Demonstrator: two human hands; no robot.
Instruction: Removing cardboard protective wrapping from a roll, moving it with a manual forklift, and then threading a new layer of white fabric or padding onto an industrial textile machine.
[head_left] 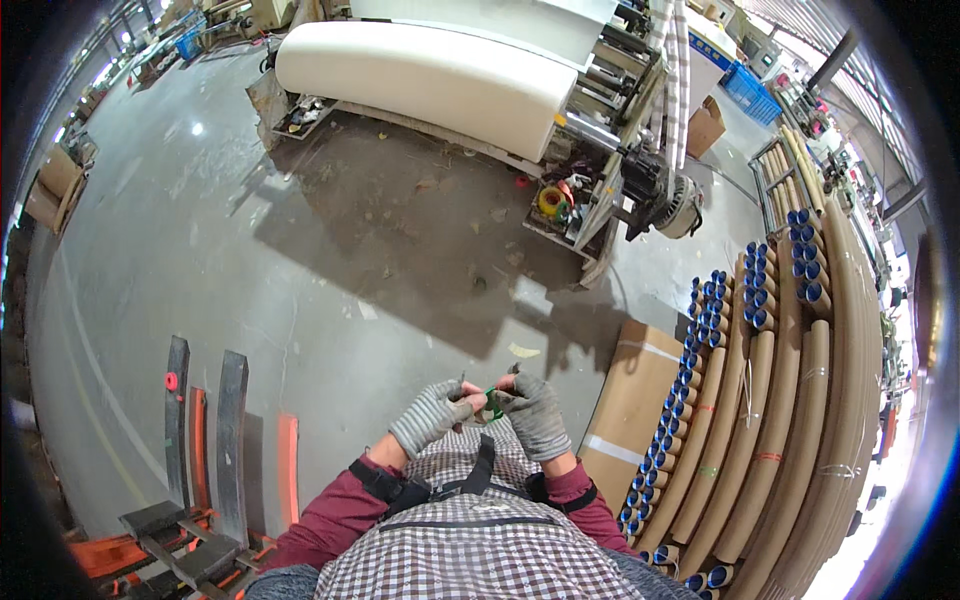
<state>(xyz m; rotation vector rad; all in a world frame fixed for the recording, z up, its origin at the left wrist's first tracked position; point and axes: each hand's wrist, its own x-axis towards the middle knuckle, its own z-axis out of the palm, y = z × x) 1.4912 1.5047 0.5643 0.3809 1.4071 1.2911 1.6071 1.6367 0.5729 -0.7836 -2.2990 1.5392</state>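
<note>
Your left hand (432, 415) and right hand (535, 412), both in grey knit gloves, meet in front of your chest, well above the concrete floor (300, 270). Between them sits a small green piece (492, 402), thin and partly hidden by the gloves; it looks like a strip or tag, though its exact kind is too small to tell. The fingers of both hands are curled closed and pinch it from either side, left thumb and forefinger at its left end, right fingertips at its right end.

Judging by how little of it shows, the piece is very light and probably limp or only slightly stiff, so it will fold or slip rather than resist you. Thick knit gloves dull your feel (a thin thing can slide out unnoticed), so hold it at the ends with the fingertips and keep it taut between the two hands instead of gripping its middle.

Nothing carries the piece but your hands. To your right, a stack of long cardboard tubes (790, 420) with blue end caps (700, 330) lies near a flat cardboard box (630, 400). At your lower left stand the dark forks of a pallet truck (205, 420). Ahead, a large white roll (420, 80) rests on a machine.
</note>
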